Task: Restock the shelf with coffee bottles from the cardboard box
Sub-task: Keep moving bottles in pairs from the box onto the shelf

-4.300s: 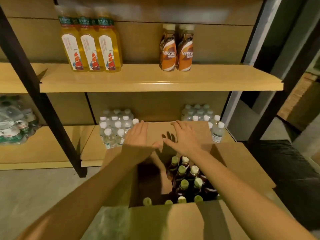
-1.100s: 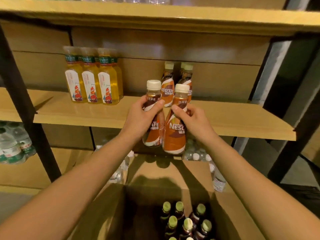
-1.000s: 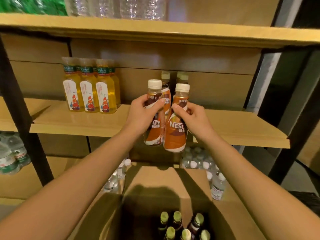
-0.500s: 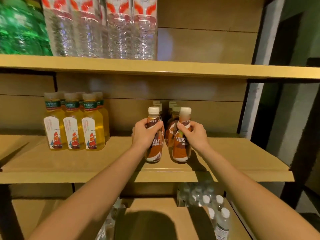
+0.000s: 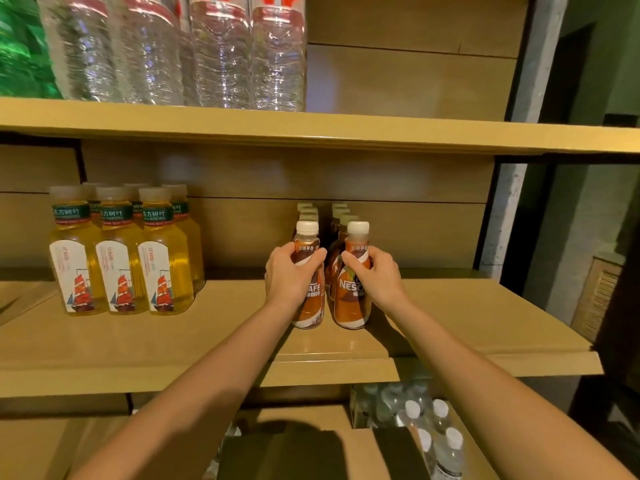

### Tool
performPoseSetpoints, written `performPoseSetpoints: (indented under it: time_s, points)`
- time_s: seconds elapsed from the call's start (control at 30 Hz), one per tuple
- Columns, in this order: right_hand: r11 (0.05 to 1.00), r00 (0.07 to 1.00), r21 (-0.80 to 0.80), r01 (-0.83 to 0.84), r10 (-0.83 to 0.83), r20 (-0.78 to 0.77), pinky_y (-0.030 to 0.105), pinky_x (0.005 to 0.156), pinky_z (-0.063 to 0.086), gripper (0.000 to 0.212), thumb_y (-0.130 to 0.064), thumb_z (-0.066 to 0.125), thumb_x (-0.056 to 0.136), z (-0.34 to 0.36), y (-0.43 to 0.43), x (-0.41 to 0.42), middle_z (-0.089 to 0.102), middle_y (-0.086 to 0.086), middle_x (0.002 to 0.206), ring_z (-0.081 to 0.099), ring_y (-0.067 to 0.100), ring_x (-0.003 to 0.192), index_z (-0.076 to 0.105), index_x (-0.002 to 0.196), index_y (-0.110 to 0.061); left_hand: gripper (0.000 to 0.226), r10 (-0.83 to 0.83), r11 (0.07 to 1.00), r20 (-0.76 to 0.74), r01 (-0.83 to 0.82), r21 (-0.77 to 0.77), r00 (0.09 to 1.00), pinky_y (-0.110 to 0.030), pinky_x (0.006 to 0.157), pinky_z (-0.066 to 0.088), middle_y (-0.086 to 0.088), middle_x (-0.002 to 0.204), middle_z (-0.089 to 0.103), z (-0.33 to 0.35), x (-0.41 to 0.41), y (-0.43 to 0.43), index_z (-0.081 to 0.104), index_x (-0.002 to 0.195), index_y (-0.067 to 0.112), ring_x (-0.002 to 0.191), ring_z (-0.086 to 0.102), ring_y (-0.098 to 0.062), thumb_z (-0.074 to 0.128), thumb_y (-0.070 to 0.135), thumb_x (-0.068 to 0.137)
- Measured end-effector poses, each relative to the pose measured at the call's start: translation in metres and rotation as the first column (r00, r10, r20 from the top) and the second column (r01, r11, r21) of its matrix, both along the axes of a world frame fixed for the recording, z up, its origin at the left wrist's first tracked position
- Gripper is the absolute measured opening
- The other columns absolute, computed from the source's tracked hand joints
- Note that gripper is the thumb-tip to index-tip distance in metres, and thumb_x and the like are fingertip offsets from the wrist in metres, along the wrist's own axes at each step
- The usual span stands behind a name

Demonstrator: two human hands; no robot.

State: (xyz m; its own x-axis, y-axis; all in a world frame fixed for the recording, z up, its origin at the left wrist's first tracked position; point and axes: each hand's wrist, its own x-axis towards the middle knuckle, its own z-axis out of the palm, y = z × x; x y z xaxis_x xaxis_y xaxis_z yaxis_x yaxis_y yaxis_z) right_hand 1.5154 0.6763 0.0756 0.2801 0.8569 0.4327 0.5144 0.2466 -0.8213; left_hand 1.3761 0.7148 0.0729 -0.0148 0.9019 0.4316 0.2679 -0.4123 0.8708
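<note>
While both bottles stand upright on the middle shelf (image 5: pixel 450 327), my left hand (image 5: pixel 291 275) is wrapped around the left coffee bottle (image 5: pixel 308 306) and my right hand (image 5: pixel 375 275) grips the right coffee bottle (image 5: pixel 349 303) — each held at the shoulder, bases on the wood. They sit side by side, just apart, at the front of two rows of stocked coffee bottles (image 5: pixel 341 216) running back to the rear panel. Yellow tea bottles (image 5: pixel 121 258) stand well to the left; clear water bottles (image 5: pixel 221 50) fill the shelf above. Below — at the bottom edge — a cardboard box flap (image 5: pixel 311 420) shows, beside small water bottles (image 5: pixel 436 431).
</note>
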Motion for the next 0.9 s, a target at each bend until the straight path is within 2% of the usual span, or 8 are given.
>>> performPoseSetpoints:
  time_s: [0.13,0.27,0.43,0.53,0.63,0.73,0.83,0.9]
  points:
    - [1.0,0.999,-0.017,-0.017,0.017,0.038,0.033,0.091,0.05,0.033,-0.034,0.056,0.091,-0.001,-0.001,0.0,0.064,0.006,0.117,0.061,0.018,0.106,0.054,0.116,-0.014,0.041,0.002,1.0,-0.014,-0.002,0.018,1.0,-0.033,0.083,0.046,-0.004,0.114,0.058,-0.001,0.001,0.0,0.057,0.114,0.017,0.103,0.056,-0.017,0.063,0.042,0.082]
    - [0.999,0.99,-0.05,0.022,-0.014,0.14,0.036,0.095,0.048,0.039,-0.039,0.055,0.09,-0.002,0.001,0.0,0.056,0.007,0.122,0.056,0.02,0.111,0.049,0.121,-0.016,0.046,0.012,0.999,-0.056,-0.009,0.043,0.998,-0.037,0.088,0.049,-0.005,0.115,0.058,-0.004,0.0,0.0,0.055,0.118,0.017,0.106,0.057,-0.019,0.064,0.043,0.081]
    - [0.997,0.986,-0.059,0.048,-0.038,0.163,0.029,0.091,0.043,0.039,-0.038,0.053,0.092,-0.006,0.003,-0.003,0.051,0.006,0.121,0.051,0.013,0.105,0.046,0.123,-0.015,0.043,0.031,0.996,-0.115,-0.021,0.091,0.993,-0.028,0.08,0.042,-0.005,0.113,0.056,-0.006,0.0,-0.003,0.052,0.117,0.016,0.097,0.051,-0.012,0.063,0.039,0.083]
    - [0.993,0.982,-0.099,0.07,-0.051,0.182,0.039,0.099,0.046,0.046,-0.047,0.049,0.091,-0.004,0.002,-0.004,0.051,0.006,0.124,0.051,0.019,0.114,0.042,0.125,-0.017,0.047,0.015,0.997,-0.147,-0.004,0.076,0.989,-0.03,0.083,0.044,-0.006,0.117,0.054,-0.006,-0.001,-0.005,0.048,0.121,0.016,0.104,0.054,-0.017,0.062,0.041,0.083]
    - [0.987,0.974,-0.094,0.128,-0.108,0.198,0.047,0.104,0.042,0.063,-0.057,0.045,0.088,0.003,-0.008,-0.003,0.046,0.008,0.136,0.043,0.025,0.127,0.034,0.136,-0.018,0.068,0.015,0.999,-0.224,-0.006,0.04,0.975,-0.04,0.097,0.045,-0.007,0.13,0.047,-0.003,-0.009,-0.008,0.037,0.134,0.017,0.12,0.049,-0.023,0.061,0.051,0.08]
    - [0.976,0.921,0.013,0.217,-0.209,0.33,0.041,0.104,0.039,0.067,-0.054,0.047,0.089,0.01,-0.022,0.003,0.039,0.007,0.143,0.038,0.023,0.131,0.027,0.143,-0.018,0.086,0.109,0.993,-0.417,-0.084,0.077,0.902,-0.045,0.106,0.037,-0.008,0.145,0.036,0.003,-0.028,-0.016,0.023,0.145,0.016,0.134,0.036,-0.026,0.058,0.058,0.079]
    - [0.964,0.754,0.11,0.244,-0.259,0.604,0.037,0.104,0.037,0.063,-0.056,0.043,0.09,0.015,-0.043,-0.001,0.041,0.006,0.141,0.04,0.022,0.128,0.032,0.14,-0.02,0.092,0.268,0.962,-0.615,-0.174,0.209,0.742,-0.046,0.112,0.029,-0.009,0.152,0.03,0.007,-0.051,-0.028,0.018,0.147,0.015,0.139,0.029,-0.026,0.051,0.066,0.078]
    - [0.966,0.667,0.108,0.235,-0.242,0.705,0.041,0.111,0.032,0.063,-0.059,0.04,0.089,0.014,-0.057,-0.008,0.038,0.007,0.145,0.036,0.023,0.133,0.033,0.14,-0.022,0.092,0.295,0.955,-0.705,-0.174,0.24,0.645,-0.047,0.116,0.02,-0.007,0.155,0.025,0.006,-0.065,-0.041,0.017,0.148,0.016,0.143,0.023,-0.025,0.046,0.069,0.079]
